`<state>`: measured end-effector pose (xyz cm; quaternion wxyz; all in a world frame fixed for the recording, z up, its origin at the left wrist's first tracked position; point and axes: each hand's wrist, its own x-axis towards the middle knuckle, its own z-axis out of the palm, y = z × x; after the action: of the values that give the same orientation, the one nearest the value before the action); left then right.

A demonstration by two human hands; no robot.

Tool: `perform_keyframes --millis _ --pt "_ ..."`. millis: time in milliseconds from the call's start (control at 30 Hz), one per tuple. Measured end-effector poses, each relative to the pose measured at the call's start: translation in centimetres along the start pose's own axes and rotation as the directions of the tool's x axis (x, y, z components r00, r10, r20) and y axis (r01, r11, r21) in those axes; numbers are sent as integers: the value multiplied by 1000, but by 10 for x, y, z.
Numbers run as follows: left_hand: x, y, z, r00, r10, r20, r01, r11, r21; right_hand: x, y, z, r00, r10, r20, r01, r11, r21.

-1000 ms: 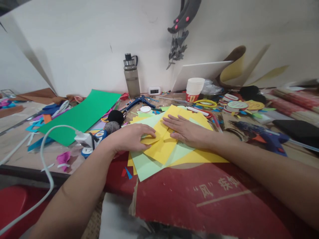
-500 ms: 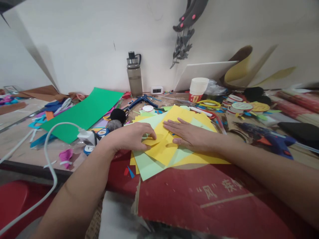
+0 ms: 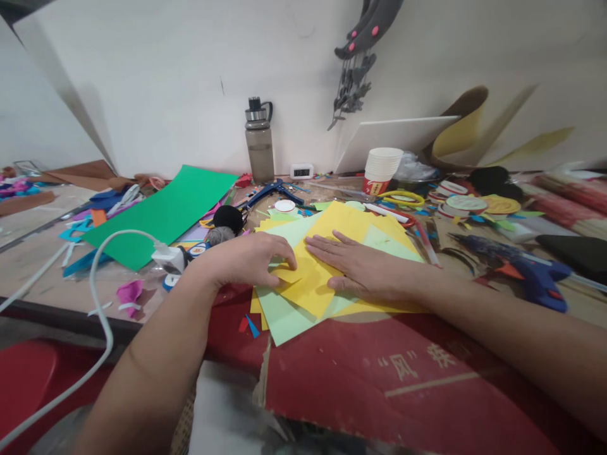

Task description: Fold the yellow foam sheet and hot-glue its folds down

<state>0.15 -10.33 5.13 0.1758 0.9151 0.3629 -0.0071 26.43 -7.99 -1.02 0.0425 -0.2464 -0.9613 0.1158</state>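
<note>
My left hand [image 3: 251, 259] is at the left side of a yellow sheet of paper [image 3: 308, 294], its thumb and fingers curled around a raised, folded-over corner. Flat on the same sheet lies my right hand [image 3: 355, 265], fingers stretched out, pressing it down. Beneath are pale green sheets [image 3: 282, 322] and more yellow paper, fanned out at different angles. The pile rests partly on a red cardboard sheet [image 3: 341, 379] at the table's front. Small red and blue scraps [image 3: 253, 326] lie left of the pile.
A green sheet [image 3: 165, 212], a white plug with cable [image 3: 168, 258] and a black pompom [image 3: 227, 219] lie left. Behind stand a water bottle [image 3: 260, 148], a small clock [image 3: 301, 170] and stacked paper cups [image 3: 380, 169]. A blue glue gun [image 3: 535, 275] lies right.
My right hand has slid slightly left across the yellow sheet. My left hand stays at the folded corner, which looks pressed a little flatter. The view has shifted slightly.
</note>
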Motion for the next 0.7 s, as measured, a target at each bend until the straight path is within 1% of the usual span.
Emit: perform_keyframes --millis 100,233,300,400,500,600,700 --pt "-1 0 0 1000 -6 12 6 1000 0 2 -6 -2 1000 17 4 -17 1000 16" --pt "-1 1 -1 1000 -7 24 7 1000 20 6 -9 -4 999 25 43 -26 999 20" --pt "-1 2 -1 1000 4 26 -5 1000 26 8 -10 -3 999 26 33 -27 999 25" --pt "-1 2 -1 1000 12 11 -12 999 34 13 -10 -3 1000 11 -5 -11 1000 28" --pt "-1 2 -1 1000 4 7 -4 999 47 16 -13 -2 1000 0 14 -1 1000 27" --pt "-1 3 -1 1000 -7 28 6 999 52 18 -19 -4 1000 10 29 -11 1000 22" --pt "-1 3 -3 999 -23 34 21 998 55 19 -24 -6 999 -14 40 13 1000 20"
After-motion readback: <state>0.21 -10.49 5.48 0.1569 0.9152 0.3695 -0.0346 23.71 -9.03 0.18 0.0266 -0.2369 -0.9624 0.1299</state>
